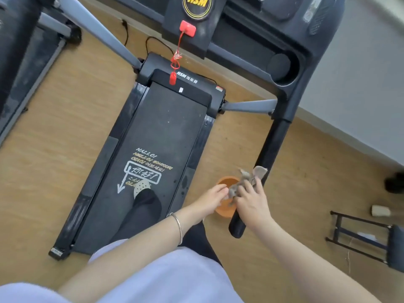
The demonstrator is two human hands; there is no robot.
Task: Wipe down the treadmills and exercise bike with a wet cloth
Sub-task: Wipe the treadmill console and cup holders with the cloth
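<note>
1. Observed: the left hand (211, 199) and right hand (251, 201) both grip a bunched grey cloth (246, 181). They hold it above the orange basin (225, 212), which stands on the floor (65, 138) just beside the treadmill (157, 132) handrail (272, 143).
2. Assessed step: wringing out the cloth.
3. Recommended: twist the hands in opposite directions, keeping the cloth over the basin so drips fall inside.
4. Leave it damp, not dripping; the console (196, 9) likely tolerates little water.
5. The handrail is nearest and a sensible starting surface.

Tan wood-grain floor (54, 171) meets a pale grey wall (360, 73)
</note>
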